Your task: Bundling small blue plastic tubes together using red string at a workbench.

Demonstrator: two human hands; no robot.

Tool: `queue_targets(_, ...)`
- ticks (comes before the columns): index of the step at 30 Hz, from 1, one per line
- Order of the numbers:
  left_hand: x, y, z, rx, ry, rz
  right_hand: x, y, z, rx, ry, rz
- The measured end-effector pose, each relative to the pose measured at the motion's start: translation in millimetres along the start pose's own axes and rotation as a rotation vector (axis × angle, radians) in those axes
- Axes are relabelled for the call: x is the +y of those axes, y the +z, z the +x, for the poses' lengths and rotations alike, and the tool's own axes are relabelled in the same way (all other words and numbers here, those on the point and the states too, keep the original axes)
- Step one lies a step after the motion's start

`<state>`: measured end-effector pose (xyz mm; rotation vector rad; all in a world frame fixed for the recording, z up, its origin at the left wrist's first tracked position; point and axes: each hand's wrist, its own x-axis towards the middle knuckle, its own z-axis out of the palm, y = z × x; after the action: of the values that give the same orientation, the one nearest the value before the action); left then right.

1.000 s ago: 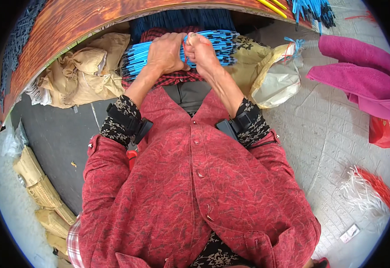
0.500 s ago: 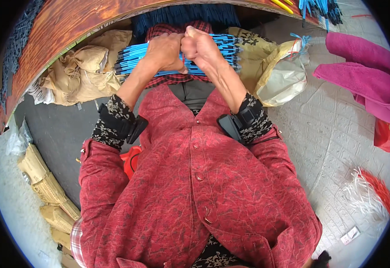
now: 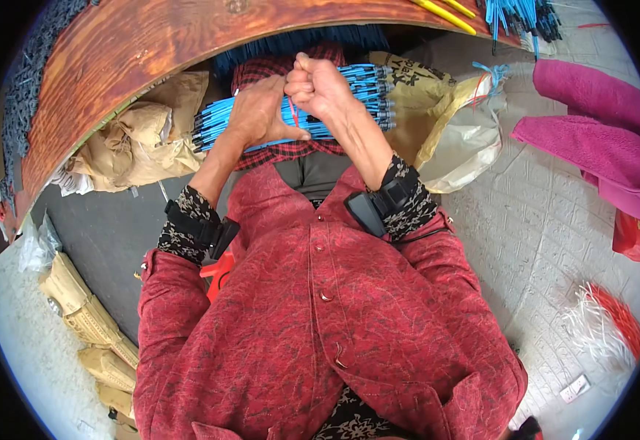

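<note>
A thick bundle of blue pens with black ends [image 3: 217, 125] lies across my lap on a red checked cloth [image 3: 279, 152]. My left hand [image 3: 261, 114] wraps around the middle of the bundle. My right hand [image 3: 321, 88] is a closed fist just above the bundle, pinching a thin red band [image 3: 292, 114] that runs down to the pens. The two hands touch each other over the bundle's middle. Both wrists wear black strapped devices.
A curved wooden table edge [image 3: 151, 44] is right above my hands, with more blue pens [image 3: 514, 15] and yellow ones [image 3: 444, 13] on it. Brown sacks [image 3: 144, 136] sit left, a pale bag [image 3: 466, 139] right, pink cloth [image 3: 591, 125] far right, red-white strands [image 3: 606, 323] on the floor.
My right hand has lifted and closed into a fist, drawing the red band upward. My left hand has kept its grip on the bundle's middle.
</note>
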<state>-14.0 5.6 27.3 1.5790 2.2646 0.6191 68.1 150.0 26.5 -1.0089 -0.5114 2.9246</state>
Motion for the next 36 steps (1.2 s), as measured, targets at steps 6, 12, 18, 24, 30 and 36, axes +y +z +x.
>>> queue_targets(6,9,-16,-1,-0.108,-0.038,-0.06,11,2,-22,-0.007,-0.24,-0.34)
queue_targets(12,-1,-5,-8,-0.021,-0.025,-0.012,4,-6,-46,-0.093,-0.268,-0.489)
queue_targets(18,3,-11,-5,-0.121,-0.052,-0.004,1,-14,-67,-0.162,-0.368,-0.602)
queue_targets(24,6,-9,-8,-0.035,-0.006,-0.017,4,-25,-71,-0.089,-0.457,-0.632)
queue_targets(30,10,-9,-7,-0.06,-0.039,-0.025,18,-19,-64,0.045,-0.636,-1.099)
queue_targets(36,9,-6,-9,-0.025,-0.023,-0.011,26,-22,-55,0.115,-0.658,-1.049)
